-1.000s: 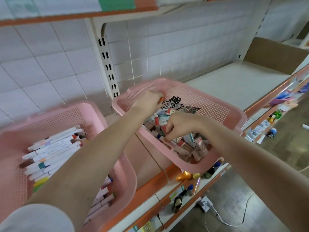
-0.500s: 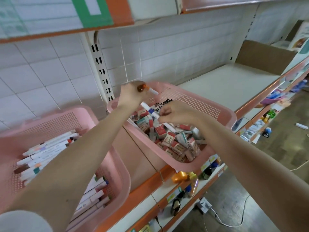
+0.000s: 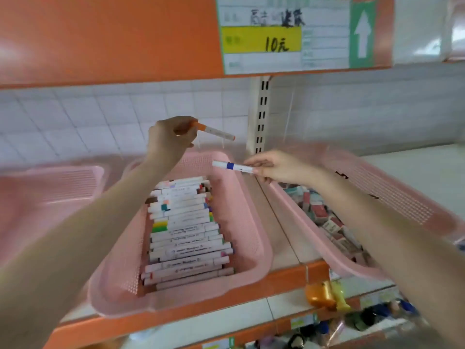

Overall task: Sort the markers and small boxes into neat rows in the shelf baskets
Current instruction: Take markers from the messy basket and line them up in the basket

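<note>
Left hand: grips orange-capped marker above marker basket.
Right hand: pinches blue-banded marker by one end (near the far rim).
Risk: the end-pinch may slip, so the marker lands crooked across the neat row.

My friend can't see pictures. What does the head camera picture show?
The left hand holds an orange-ended marker and the right hand a blue-banded marker, both above a pink basket of markers stacked in a neat row. Beside it, on the right, another pink basket holds small boxes.
</note>
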Action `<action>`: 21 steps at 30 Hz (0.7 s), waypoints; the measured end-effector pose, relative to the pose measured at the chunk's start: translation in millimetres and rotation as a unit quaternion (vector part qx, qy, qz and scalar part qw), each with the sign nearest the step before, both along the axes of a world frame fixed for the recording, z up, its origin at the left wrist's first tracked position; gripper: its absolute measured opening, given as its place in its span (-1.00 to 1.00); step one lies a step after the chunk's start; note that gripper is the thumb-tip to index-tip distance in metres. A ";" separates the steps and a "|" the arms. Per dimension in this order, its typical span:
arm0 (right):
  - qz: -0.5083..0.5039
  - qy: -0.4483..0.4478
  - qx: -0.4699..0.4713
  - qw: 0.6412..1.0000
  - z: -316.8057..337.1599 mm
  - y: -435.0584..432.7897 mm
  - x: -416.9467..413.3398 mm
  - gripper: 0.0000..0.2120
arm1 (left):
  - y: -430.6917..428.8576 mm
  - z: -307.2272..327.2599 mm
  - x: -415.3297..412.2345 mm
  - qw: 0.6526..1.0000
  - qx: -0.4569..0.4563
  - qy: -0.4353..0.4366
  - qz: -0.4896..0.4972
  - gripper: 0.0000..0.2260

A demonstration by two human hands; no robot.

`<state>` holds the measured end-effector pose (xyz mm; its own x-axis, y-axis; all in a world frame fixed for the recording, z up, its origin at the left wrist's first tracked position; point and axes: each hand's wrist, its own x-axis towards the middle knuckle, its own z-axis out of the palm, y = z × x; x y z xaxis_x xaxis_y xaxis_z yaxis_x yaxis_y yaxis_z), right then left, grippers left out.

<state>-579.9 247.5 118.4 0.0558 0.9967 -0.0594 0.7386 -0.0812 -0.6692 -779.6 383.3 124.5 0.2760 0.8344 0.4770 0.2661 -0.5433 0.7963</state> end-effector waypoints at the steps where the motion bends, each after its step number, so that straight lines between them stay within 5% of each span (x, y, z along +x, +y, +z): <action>1: 0.018 -0.005 0.001 1.000 -2.7 11.3 -9.9 -0.69 | 0.5 -1.2 -18.9 1.000 -0.006 0.002 0.021 -0.84; 10: 0.068 -0.191 0.047 0.978 -38.8 97.4 -92.9 -0.73 | -13.0 -25.1 -159.7 0.987 -0.093 -0.022 0.128 -0.80; 15: 0.001 -0.264 0.109 0.958 -56.8 122.7 -103.9 -0.68 | -22.9 -29.3 -194.5 0.977 -0.112 -0.058 0.172 -0.87; 21: 0.031 -0.180 0.057 0.982 -72.4 142.7 -117.5 -0.78 | -31.4 -36.9 -196.3 0.975 -0.126 -0.060 0.172 -0.83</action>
